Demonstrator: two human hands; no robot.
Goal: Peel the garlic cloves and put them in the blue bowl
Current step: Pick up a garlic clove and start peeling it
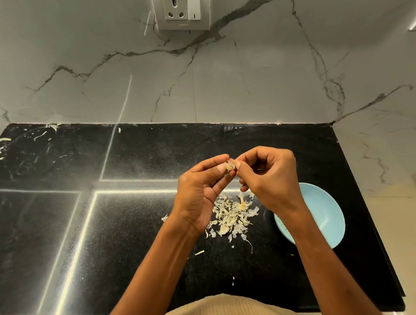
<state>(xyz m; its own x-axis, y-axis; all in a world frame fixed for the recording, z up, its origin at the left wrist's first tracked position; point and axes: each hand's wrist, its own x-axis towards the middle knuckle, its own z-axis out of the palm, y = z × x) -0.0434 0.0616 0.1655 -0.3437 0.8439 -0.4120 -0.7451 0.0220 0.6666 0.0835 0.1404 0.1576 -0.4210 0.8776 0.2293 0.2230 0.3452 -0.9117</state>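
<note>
A small pale garlic clove (229,166) is held up above the black counter, between the fingertips of both hands. My left hand (200,192) pinches it from the left with thumb and forefinger. My right hand (268,176) pinches its right end, fingers curled. Below the hands lies a heap of papery garlic skins (232,216) on the counter. The blue bowl (320,219) stands to the right of the heap, partly hidden behind my right forearm; the part of its inside that shows holds nothing.
The black stone counter (79,223) runs left and forward, with stray bits of skin near its back left corner (1,147). A marble wall with a socket and switch (182,6) rises behind. The counter's right edge (371,216) lies just beyond the bowl.
</note>
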